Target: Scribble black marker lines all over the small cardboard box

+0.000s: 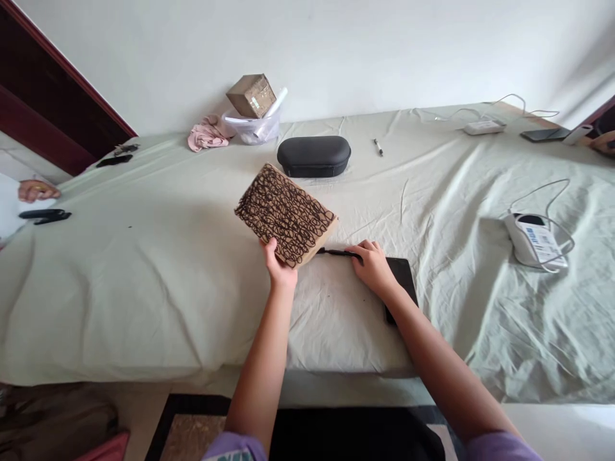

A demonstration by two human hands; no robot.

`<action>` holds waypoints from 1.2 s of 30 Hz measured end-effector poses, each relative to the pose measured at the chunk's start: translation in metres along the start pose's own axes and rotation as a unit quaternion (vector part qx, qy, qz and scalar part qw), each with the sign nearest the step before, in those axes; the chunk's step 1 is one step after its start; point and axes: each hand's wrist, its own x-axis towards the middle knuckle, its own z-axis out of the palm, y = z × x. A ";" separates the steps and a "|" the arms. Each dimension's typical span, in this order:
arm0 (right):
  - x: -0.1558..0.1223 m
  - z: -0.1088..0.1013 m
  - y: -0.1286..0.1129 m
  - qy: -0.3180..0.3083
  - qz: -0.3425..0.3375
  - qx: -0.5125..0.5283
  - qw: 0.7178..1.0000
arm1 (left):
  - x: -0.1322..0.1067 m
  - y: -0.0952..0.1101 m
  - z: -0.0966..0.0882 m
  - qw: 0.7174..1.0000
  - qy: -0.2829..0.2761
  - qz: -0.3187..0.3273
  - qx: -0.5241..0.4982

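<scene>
My left hand (279,266) grips the near corner of a brown cardboard box (286,214) covered in black scribbles and holds it tilted above the bed. My right hand (372,264) rests on the sheet with a black marker (339,253) under its fingers, the marker lying flat and pointing left toward the box. A flat black pad (402,278) lies under and just right of my right wrist. A white cloth (331,314) is spread on the bed below both hands.
On the pale green sheet (144,269) beyond lie a black hard case (314,155), a pen (378,147), a plastic tub with a small box (252,110) and pink cloth (208,132). Right: a white device with cable (534,241), a power strip (483,127). Another person's hand (37,190) at left edge.
</scene>
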 end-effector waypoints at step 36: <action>-0.016 -0.021 -0.006 0.108 0.028 -0.083 0.990 | -0.012 0.000 -0.016 0.991 -0.107 0.061 0.060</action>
